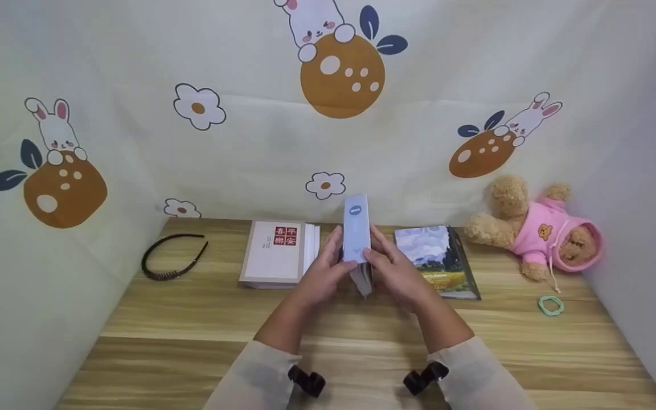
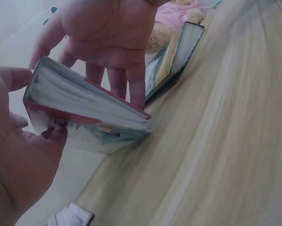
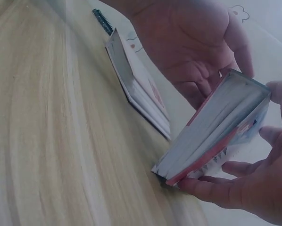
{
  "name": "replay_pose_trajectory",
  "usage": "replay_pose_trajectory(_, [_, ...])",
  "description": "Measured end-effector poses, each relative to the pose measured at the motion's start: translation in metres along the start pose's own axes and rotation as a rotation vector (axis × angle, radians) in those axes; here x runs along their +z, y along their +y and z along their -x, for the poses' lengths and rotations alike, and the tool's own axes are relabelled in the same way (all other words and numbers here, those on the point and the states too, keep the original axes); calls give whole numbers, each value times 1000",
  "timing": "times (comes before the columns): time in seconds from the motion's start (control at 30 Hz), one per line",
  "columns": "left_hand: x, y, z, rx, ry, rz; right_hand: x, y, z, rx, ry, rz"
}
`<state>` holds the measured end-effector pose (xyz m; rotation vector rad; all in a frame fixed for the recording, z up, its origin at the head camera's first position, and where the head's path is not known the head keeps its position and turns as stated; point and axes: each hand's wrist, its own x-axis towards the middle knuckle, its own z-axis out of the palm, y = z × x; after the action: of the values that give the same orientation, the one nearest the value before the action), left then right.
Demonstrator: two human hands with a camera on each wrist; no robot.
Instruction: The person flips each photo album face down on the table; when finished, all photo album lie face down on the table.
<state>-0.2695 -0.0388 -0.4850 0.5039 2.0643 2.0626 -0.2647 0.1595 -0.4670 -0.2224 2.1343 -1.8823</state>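
Between both hands a thick book [image 1: 356,228] is held upright, its light-blue spine facing up in the head view. My left hand [image 1: 323,274] grips it from the left, thumb at the spine's near end and fingers along the cover. From the other side my right hand [image 1: 401,276] holds it the same way, thumb on the spine's edge. In the left wrist view the book [image 2: 84,101] shows white page edges and red-trimmed covers slightly spread. Its lower corner is close over the tabletop in the right wrist view.
A white book [image 1: 274,253] with red character blocks lies left of the hands; a landscape-painting book [image 1: 439,262] lies right. Further out are a black headband [image 1: 165,274], a teddy bear [image 1: 541,230] in a pink hoodie and a green hair tie [image 1: 550,306]. A printed curtain [image 1: 248,148] surrounds the wooden table [image 1: 356,341].
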Motion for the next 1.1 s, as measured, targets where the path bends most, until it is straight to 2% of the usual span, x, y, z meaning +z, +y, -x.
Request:
replay_pose_trajectory(0.13, [-3,-3,1,-59,6,11,-1,4,-3,21,4,-26])
replay_pose_trajectory(0.37, [-1,2,2,-46,64,-31,-2,4,-3,36,28,-71])
replay_pose_trajectory(0.53, [0,2,2,-44,71,-46,-8,1,-3,-67,120,-4])
replay_pose_trajectory(0.63, [-2,-1,2,-38,47,-53,-12,-4,-2,-138,211,22])
replay_pose_trajectory(0.73, [-5,-7,2,-53,20,-78,-15,-8,-1,-163,246,12])
replay_pose_trajectory(0.8, [-7,-11,2,-61,3,-116,-17,-10,0,-152,241,11])
replay_pose_trajectory(0.9, [-11,-17,2,-56,-5,-231,-20,-11,-1,-120,214,43])
replay_pose_trajectory(1.1, [-13,-24,2,-28,-9,-463,-24,-4,-5,-23,223,216])
